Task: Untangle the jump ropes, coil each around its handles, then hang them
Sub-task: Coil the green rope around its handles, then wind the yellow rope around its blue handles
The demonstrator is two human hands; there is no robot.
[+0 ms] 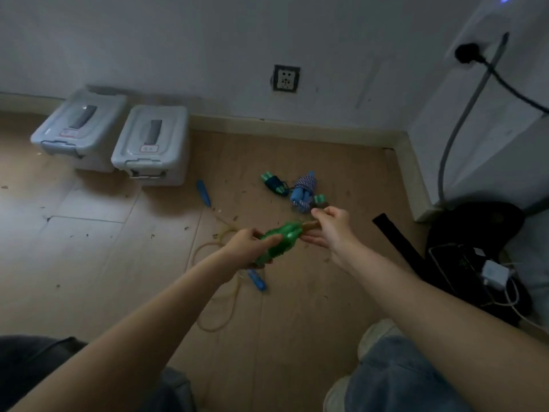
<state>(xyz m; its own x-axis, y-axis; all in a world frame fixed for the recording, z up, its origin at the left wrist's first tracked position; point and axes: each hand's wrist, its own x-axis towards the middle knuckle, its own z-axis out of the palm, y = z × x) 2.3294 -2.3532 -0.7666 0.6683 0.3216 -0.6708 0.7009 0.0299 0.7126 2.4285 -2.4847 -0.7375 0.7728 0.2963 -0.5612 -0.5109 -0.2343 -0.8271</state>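
My left hand point(248, 246) grips a bundle of green jump-rope handles point(282, 239) with green rope wound round them. My right hand point(331, 226) pinches something tan at the bundle's far tip; what it is I cannot tell. Below on the floor a loose beige rope point(218, 307) loops between two blue handles, one near point(257, 279) and one far point(204, 193). Further back lie a coiled dark rope with green handles point(274, 184), a coiled blue-and-white rope point(303, 188) and a small green piece point(319, 199).
Two grey lidded bins point(151, 144) point(78, 129) stand by the wall at the left. A black bag point(475, 248) with a white charger point(494, 273) and cables sits at the right. A black strap point(398, 242) lies beside it. My knees are at the bottom edge.
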